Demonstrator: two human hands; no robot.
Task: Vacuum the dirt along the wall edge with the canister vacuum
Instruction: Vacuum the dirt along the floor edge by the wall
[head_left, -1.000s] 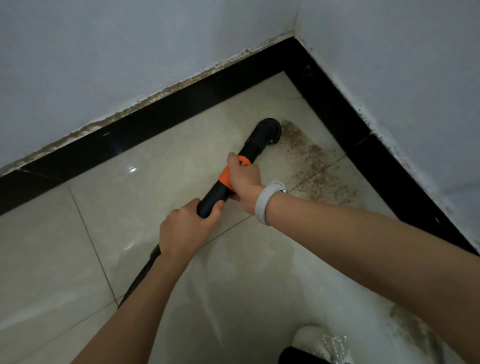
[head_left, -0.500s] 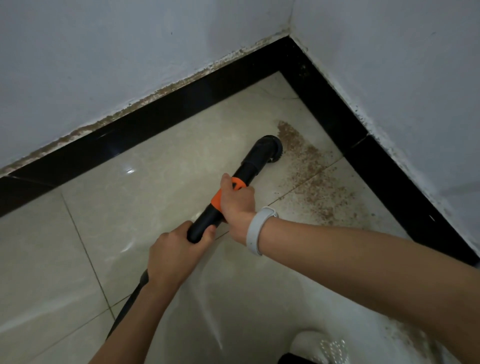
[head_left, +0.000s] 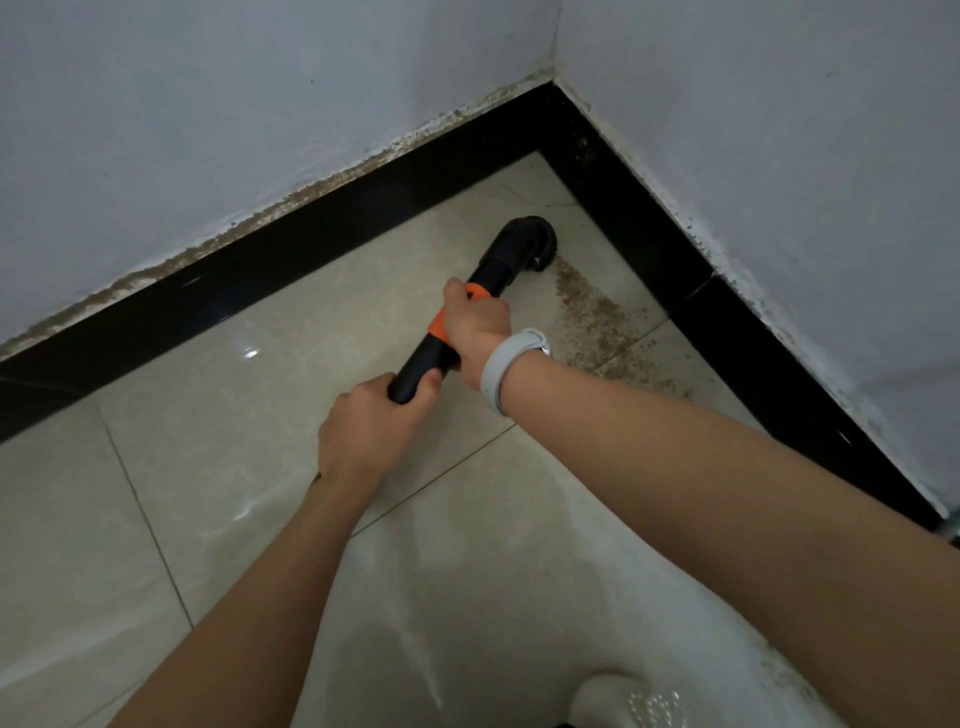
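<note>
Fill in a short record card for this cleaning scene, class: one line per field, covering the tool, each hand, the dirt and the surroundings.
tool: black vacuum wand with orange collar, brush nozzle on the floor near the corner
left hand: grips the wand's lower end
right hand: grips the orange collar; pale wristband
dirt: brown patch right of the nozzle, beside the black skirting
floor: glossy beige tiles

I read this as a room corner inside a house or flat. Glossy beige floor tiles (head_left: 218, 467) with thin grout lines, a black skirting strip (head_left: 291, 260) along pale painted walls (head_left: 260, 104), grime along the skirting's top edge, brown dirt (head_left: 592, 317) scattered near the corner.
</note>
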